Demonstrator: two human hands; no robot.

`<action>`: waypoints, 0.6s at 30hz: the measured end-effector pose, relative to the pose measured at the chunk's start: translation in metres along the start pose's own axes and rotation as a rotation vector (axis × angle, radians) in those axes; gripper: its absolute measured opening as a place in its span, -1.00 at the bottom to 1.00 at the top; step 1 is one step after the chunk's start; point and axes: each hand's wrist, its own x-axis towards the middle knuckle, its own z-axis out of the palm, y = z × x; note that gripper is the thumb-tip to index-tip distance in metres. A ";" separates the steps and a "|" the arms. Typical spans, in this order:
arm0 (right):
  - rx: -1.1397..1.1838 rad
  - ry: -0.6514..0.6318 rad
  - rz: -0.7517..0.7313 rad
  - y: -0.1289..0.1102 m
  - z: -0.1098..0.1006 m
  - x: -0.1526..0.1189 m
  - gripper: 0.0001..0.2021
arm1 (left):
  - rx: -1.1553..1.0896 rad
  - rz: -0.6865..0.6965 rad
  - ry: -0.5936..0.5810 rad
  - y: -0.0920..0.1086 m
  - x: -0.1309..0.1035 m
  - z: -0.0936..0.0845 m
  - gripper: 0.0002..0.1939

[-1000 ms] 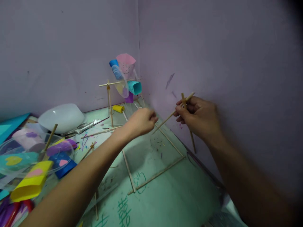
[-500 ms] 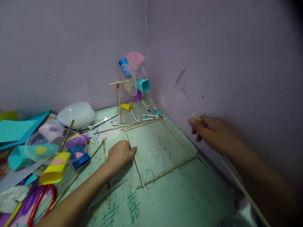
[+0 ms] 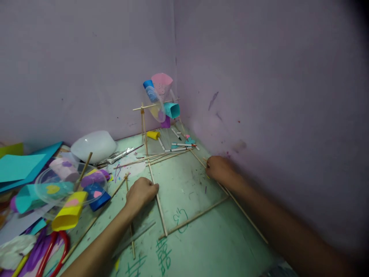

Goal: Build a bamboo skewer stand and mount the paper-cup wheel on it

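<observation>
Four-sided and made of thin wooden sticks, a frame (image 3: pixel 198 211) lies on the pale green surface. My left hand (image 3: pixel 141 194) is closed on its left side stick (image 3: pixel 161 215). Over the right side of the frame, my right hand (image 3: pixel 220 169) is closed round a long loose stick (image 3: pixel 249 221), which slants down toward the lower right. Behind the frame stands a stick structure (image 3: pixel 145 132) carrying a clear disc with a pink cup (image 3: pixel 162 84), a blue cup (image 3: pixel 150 91) and a teal cup (image 3: pixel 172 110).
At the left are a clear disc with coloured paper cups (image 3: pixel 96 192), red scissor handles (image 3: pixel 67 244), teal paper (image 3: pixel 21 167) and a white bowl (image 3: pixel 93 146). Markers (image 3: pixel 177 149) lie at the back. Joined sticks (image 3: pixel 128 192) lie beside my left forearm. Walls meet behind.
My right hand has moved left and down, bringing the long stick from beside the wall to the frame's right side. My left hand stays on the left side stick; the view has shifted slightly.
</observation>
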 end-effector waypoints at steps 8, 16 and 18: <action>0.069 -0.002 -0.050 0.007 0.003 0.000 -0.79 | 0.120 0.072 0.050 -0.011 -0.010 -0.004 -0.57; 0.262 0.110 -0.102 0.020 -0.023 -0.025 -0.74 | 0.311 0.416 0.243 0.044 0.038 -0.034 -0.70; 0.324 0.125 -0.106 0.020 -0.024 -0.034 -0.76 | 0.367 0.500 0.210 0.063 0.059 -0.036 -0.69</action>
